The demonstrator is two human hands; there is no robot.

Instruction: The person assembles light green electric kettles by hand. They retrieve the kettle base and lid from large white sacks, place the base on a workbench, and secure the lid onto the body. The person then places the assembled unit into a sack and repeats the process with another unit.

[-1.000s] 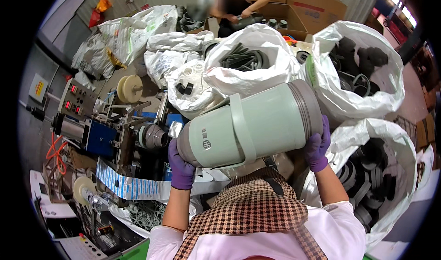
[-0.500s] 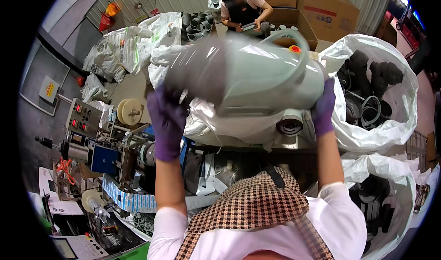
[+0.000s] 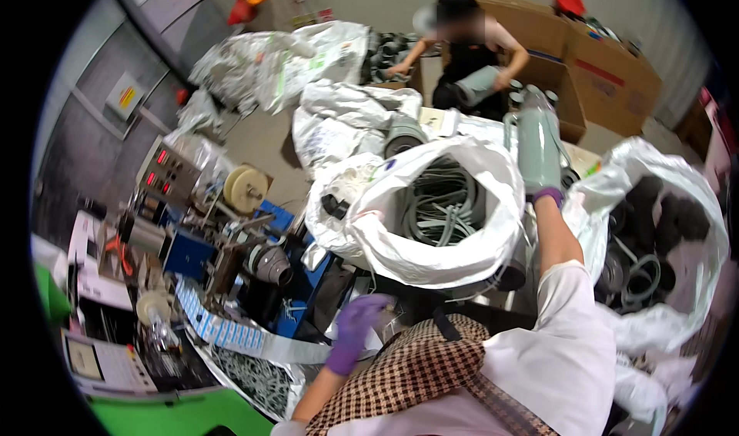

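Note:
A pale grey-green jug (image 3: 540,147) with a curved handle, like a thermos jug, stands upright at the back right of the table. My right hand (image 3: 548,197), in a purple glove, reaches out and grips it low down, near its base; the fingers are partly hidden. Lower down, in front of the checked apron, my left hand (image 3: 360,324) is slightly blurred. Its fingers are loosely stretched out to the right, with nothing visible in them. A white sack (image 3: 369,232) of grey rubbery strips (image 3: 443,205) stands between my hands.
At left stands a machine with a control box (image 3: 158,170), a cream spool (image 3: 245,188) and a blue-patterned label strip (image 3: 219,328). A white sack (image 3: 712,228) of dark parts stands right. Across the table, another person (image 3: 462,59) holds a similar grey-green piece beside cardboard boxes (image 3: 608,82).
The jug, held sideways between both hands before, now stands at the back right. My left hand has let go and dropped toward me. The view has shifted, uncovering the sack of strips.

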